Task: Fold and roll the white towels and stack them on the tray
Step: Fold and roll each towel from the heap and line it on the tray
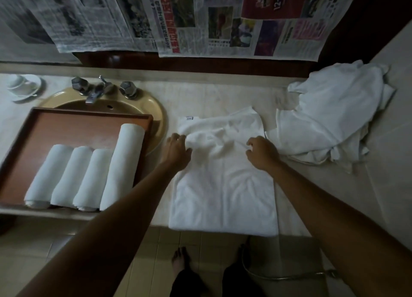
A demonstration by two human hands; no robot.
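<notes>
Tray [66, 127] holds 4 rolled towels [89, 176]; both hands' fingers [178, 138] pinch a flat towel [223, 196].

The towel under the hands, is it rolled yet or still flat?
Flat, not rolled. The towel lies folded on the counter, bunched only at its far end where the left hand and right hand grip it.

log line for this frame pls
stage: folding | both hands pinch far part of flat towel on counter | left hand | right hand | tray: four rolled towels | unfolded pile at right
</notes>
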